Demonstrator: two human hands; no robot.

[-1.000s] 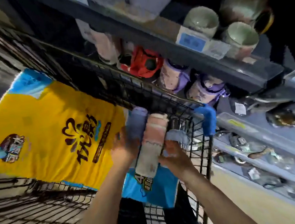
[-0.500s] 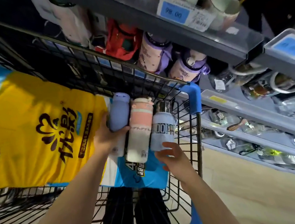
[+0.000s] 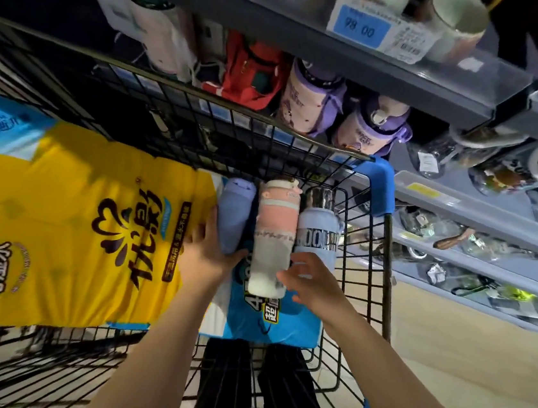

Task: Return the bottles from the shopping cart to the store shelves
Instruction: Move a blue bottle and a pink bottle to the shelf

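- The right hand (image 3: 307,283) is closest. Its fingers are a bit curled and touch the bottom ends of the pink bottle (image 3: 273,237) and the light blue bottle (image 3: 316,235). I cannot tell if it really grips one; I think it is getting ready to lift.
- The left hand (image 3: 208,257) is just across from it. Its thumb and fingers wrap round the lavender bottle (image 3: 237,217) and hold it, with the fingers pushed in between the bottle and the yellow pack (image 3: 73,233).
- Under both hands lies a blue pack (image 3: 274,320). The bottles lie on it like a soft bed, side by side and touching, so they stay put.
- The three bottles lie with their caps pointing away from the hands, up to the corner of the shopping cart (image 3: 371,259). The wire walls there probably stop them from rolling.
- Past the cart, beyond the fingertips, is the store shelf (image 3: 379,67). More bottles stand under it, like the purple bottles (image 3: 372,125). I think the cart is parked close so the reach is short.
- No bottle is out of the cart yet.
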